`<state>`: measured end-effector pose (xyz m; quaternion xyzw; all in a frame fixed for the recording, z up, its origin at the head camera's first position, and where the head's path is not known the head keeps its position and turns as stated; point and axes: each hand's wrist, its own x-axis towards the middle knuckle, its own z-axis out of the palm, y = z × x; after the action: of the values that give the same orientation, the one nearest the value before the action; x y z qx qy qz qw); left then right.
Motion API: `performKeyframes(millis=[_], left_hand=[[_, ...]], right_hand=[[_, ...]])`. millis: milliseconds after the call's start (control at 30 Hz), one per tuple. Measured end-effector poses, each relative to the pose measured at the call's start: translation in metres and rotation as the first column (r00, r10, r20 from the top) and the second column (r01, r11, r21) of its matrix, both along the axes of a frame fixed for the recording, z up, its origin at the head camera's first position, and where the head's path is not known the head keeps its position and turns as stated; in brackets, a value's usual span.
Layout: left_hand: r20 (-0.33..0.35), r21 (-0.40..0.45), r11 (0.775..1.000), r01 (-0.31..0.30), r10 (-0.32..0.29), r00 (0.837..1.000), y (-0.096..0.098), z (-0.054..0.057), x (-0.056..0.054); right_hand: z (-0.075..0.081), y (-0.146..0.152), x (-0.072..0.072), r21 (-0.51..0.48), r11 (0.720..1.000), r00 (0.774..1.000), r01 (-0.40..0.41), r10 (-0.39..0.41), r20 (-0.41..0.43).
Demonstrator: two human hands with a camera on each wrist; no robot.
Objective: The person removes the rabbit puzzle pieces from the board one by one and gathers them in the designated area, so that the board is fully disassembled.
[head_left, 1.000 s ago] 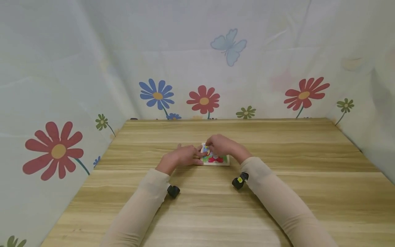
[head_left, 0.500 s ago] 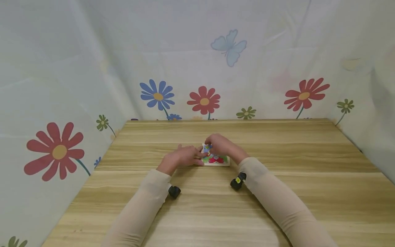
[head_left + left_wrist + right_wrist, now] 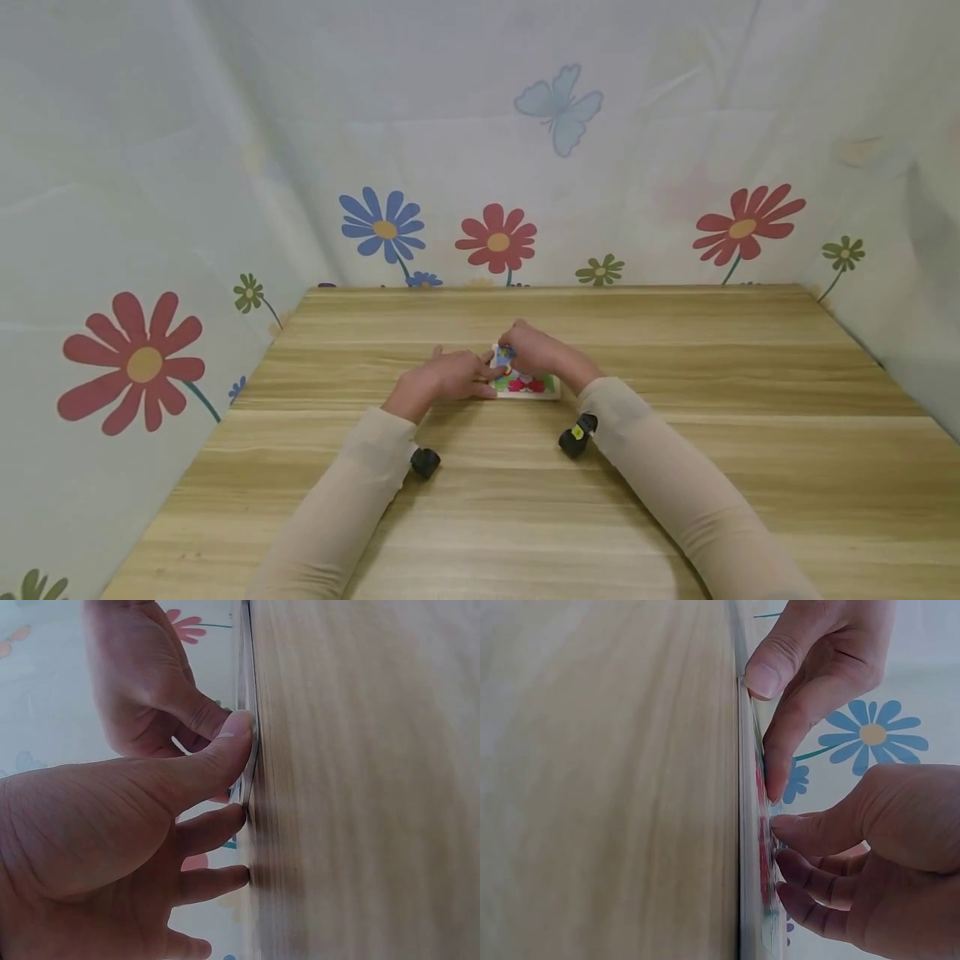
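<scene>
We find the picture board (image 3: 529,387) flat on the surface (image 3: 487,500), likely light, stiff and best held by its edges, the left hand (image 3: 447,377) touching it straight-fingered at nine o'clock, the right hand (image 3: 538,350) at twelve, grip indeterminable.

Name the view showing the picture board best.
The head view: the picture board shows its colorful face, partly covered by the left hand and right hand. Both wrist views show it nearly edge-on.

The left hand (image 3: 450,377), fingers spread, touches the left side of the colourful, white-rimmed rectangular picture board (image 3: 530,388); the right hand (image 3: 534,348), fingertips pointing down, touches its face. Both beige-sleeved forearms (image 3: 341,504) slant toward it.
</scene>
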<state>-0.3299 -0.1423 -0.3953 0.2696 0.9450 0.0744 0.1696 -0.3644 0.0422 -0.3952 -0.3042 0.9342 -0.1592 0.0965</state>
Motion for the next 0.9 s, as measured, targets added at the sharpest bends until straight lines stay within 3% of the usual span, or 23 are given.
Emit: performKeyframes(millis=[267,567,900], left_hand=[[0.01,0.006,1.0,-0.018,0.018,1.0,0.0,0.0016,0.001],[0.015,0.011,1.0,-0.017,0.017,1.0,-0.0003,0.0027,0.0022],[0.008,-0.026,1.0,-0.015,0.015,1.0,0.0018,0.0032,0.0012]], right_hand=[[0.0017,0.0007,0.0015,-0.084,0.995,0.997,0.06,-0.055,0.052],[-0.0011,0.0005,-0.0019,-0.132,0.987,0.996,0.089,-0.089,0.007],[-0.0012,-0.0002,-0.0032,-0.202,0.97,0.99,0.137,-0.137,0.015]])
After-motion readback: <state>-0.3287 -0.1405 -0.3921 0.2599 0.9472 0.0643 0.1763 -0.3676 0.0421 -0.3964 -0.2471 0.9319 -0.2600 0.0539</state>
